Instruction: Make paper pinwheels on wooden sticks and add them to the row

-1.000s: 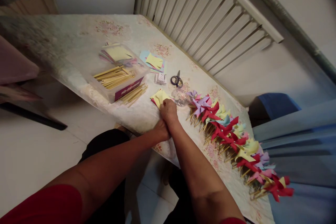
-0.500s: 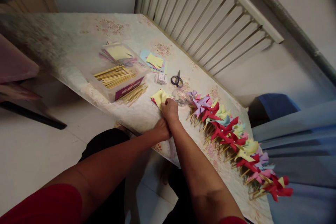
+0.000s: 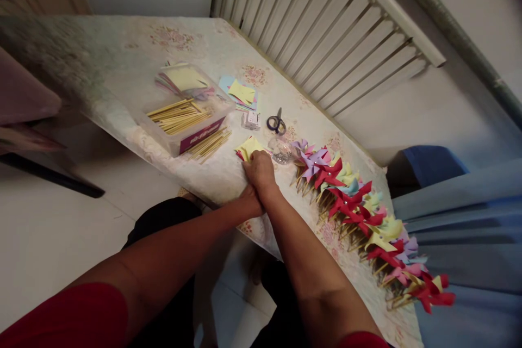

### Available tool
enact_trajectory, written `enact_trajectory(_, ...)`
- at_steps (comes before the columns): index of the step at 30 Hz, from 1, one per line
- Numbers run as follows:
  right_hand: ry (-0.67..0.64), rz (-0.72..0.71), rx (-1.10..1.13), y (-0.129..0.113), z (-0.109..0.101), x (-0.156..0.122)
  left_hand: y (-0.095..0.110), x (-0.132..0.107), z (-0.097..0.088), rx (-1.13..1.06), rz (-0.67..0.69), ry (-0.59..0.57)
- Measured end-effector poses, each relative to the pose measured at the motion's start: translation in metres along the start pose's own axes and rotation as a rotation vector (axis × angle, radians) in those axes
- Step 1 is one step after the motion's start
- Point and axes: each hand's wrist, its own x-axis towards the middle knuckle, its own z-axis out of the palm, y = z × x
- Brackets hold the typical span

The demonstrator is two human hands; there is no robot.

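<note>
My right hand [image 3: 262,170] is closed, its fingers curled downward just in front of a small bundle of yellow and red paper [image 3: 248,148]. What it grips, if anything, is hidden under the fingers. Crossed beneath it is my left hand [image 3: 250,199], whose fingers are mostly covered by the right. A clear bag or dish of small shiny pieces [image 3: 281,156] lies just right of the hands. Beyond it are dark-handled scissors [image 3: 276,124] and a small white printed box [image 3: 250,120].
A clear plastic box [image 3: 163,144] holds wooden sticks [image 3: 179,116] and cut paper; more sticks [image 3: 210,145] lie beside it. Coloured paper sheets [image 3: 241,92] are stacked behind. Rows of paper pinwheels [image 3: 354,206] line the right side. A radiator [image 3: 318,38] borders the flowered tabletop [image 3: 196,54].
My right hand has shifted slightly left and turned a little over the paper, covering more of its near edge. The left hand stays beneath it.
</note>
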Motion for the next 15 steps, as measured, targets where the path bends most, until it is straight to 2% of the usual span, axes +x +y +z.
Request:
enact_trajectory(2, -0.008, 0.002, -0.002, 0.0, 0.001, 0.001, -0.001, 0.0, 0.001, -0.003, 0.032, -0.054)
enact_trajectory(5, -0.006, -0.002, 0.0, 0.001, 0.002, 0.001, 0.003, 0.0, -0.002, -0.013, 0.002, -0.123)
enact_trajectory(8, -0.001, -0.002, -0.001, 0.002, 0.002, 0.0, 0.007, -0.001, -0.008, -0.041, -0.044, -0.104)
enact_trajectory(15, -0.018, 0.027, 0.002, 0.001, -0.001, 0.001, 0.007, -0.001, -0.014, -0.138, -0.046, -0.052)
